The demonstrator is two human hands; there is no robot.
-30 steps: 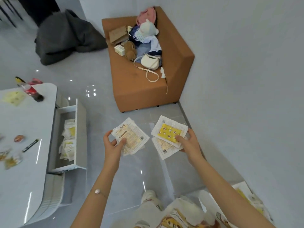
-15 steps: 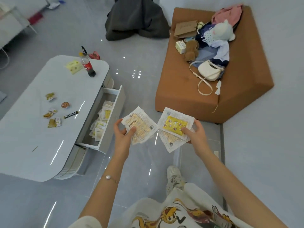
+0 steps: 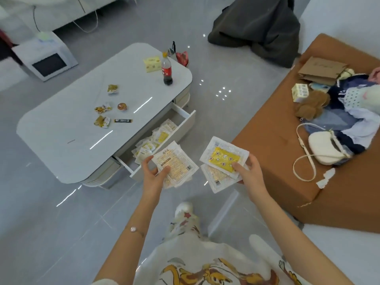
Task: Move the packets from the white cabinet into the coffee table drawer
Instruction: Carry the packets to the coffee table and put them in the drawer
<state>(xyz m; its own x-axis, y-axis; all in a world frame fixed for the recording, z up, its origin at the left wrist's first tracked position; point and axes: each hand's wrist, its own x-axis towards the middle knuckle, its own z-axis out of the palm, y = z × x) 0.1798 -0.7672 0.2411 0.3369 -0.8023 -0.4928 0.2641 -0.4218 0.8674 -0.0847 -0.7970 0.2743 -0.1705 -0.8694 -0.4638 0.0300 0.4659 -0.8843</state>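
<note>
Found drawer (image 3: 181, 130) pulled out from table (image 3: 72, 128), open on top, just beside left hand (image 3: 153, 175). Saw packets (image 3: 158, 138) heaped inside, bare strip at near end. Noted tabletop edge overhanging inner side. Saw bare floor (image 3: 213, 112) between drawer front and sofa (image 3: 277, 145).

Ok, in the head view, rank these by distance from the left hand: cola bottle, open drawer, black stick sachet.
1. Open drawer, just beyond the left hand.
2. Black stick sachet, mid tabletop.
3. Cola bottle, at the table's far end.
</note>
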